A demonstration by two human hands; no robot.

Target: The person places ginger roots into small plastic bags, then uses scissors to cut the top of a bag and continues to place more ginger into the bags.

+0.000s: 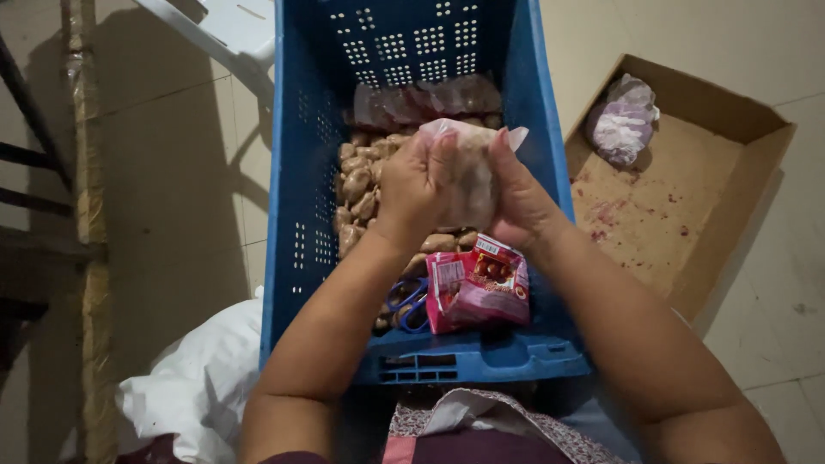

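**Both hands closed on a clear bag over the blue crate**

The blue plastic crate (309, 215) fills the middle of the view, its perforated walls rising around a heap of brown pods (357, 185) and a row of filled clear packets (425, 101) at the far end. To its right a shallow cardboard box (687, 215) lies on the tiled floor, stained pink inside, with a crumpled bundle of plastic (622, 120) in its far corner. A white sack (198, 378) slumps by the crate's near left corner

Above the heap, the left hand (412, 189) and the right hand (520, 202) are both clenched around a clear plastic bag (471, 176), held between them with its gathered mouth poking up past the fingers. What the bag holds is too blurred to tell

To do this handling well, I judge the bag should stay over the crate so anything that slips falls back onto the heap, and the grip should sit just under the mouth, firm but not crushing

Near the wrists lie pink printed labels (481, 288), and beside them blue-handled scissors (408, 302), half hidden by the left forearm
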